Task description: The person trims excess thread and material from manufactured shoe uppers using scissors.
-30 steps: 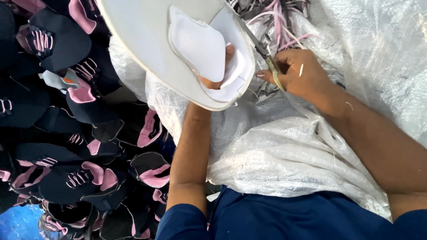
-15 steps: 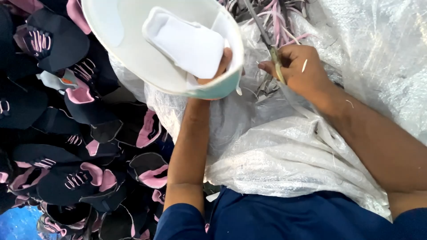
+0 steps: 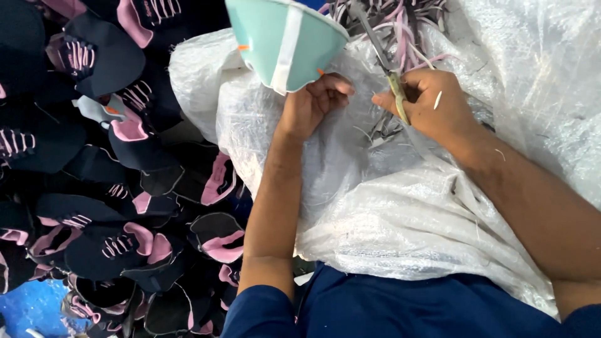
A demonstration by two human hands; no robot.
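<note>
Head view: I see my left hand pinching a mint fabric cap piece, cone-shaped, apex down; my right hand grips scissors, blades pointing up-left.

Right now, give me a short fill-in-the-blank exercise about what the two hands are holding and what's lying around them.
1. The left hand holds up a mint-green ____ by its edge.
2. The right hand grips a pair of ____.
3. Both hands work over a white woven plastic ____.
4. The pile of caps on the left is dark navy and ____.

Missing words: cap; scissors; sack; pink
</note>
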